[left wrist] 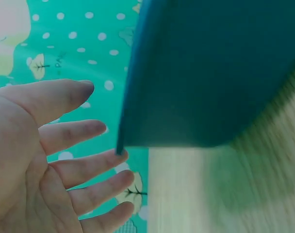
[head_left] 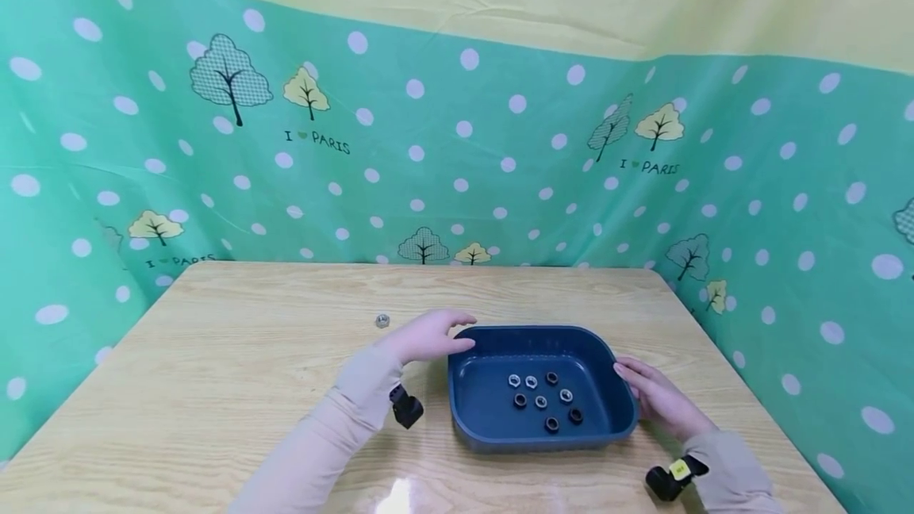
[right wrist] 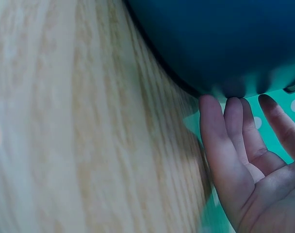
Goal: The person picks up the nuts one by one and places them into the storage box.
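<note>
A dark blue rectangular tray (head_left: 493, 439) with rounded corners stands on the table, right of the middle. Several hex nuts lie scattered on its floor, some silver, such as one silver nut (head_left: 531, 381), and some dark, such as one dark nut (head_left: 552, 424). My left hand (head_left: 428, 335) is at the tray's far left corner, fingers spread and holding nothing; whether a fingertip touches the rim I cannot tell. On the other side, my right hand (head_left: 660, 399) rests its fingertips (right wrist: 213, 104) against the tray's outer right wall.
A single silver nut (head_left: 382, 321) lies on the wooden table (head_left: 236, 355) to the left, beyond my left hand. A green dotted curtain (head_left: 493, 181) hangs behind the table and along its sides. Both wrists carry small black cameras.
</note>
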